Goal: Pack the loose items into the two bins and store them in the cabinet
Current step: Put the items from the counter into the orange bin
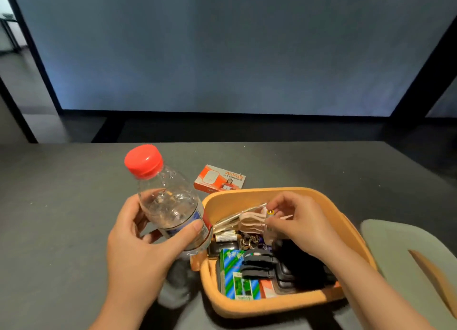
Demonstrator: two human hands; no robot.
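My left hand grips a clear plastic water bottle with a red cap, tilted, just left of the orange bin. My right hand is inside the orange bin and pinches a small battery above the packed items. The bin holds a pink folded item, batteries, a green and blue box, keys and black pouches. An orange and white WiFi box lies loose on the table behind the bin. A pale green bin shows at the right edge.
The dark grey table stretches left and behind the bins. A large grey screen or wall panel stands beyond the table's far edge, with a dark gap between them.
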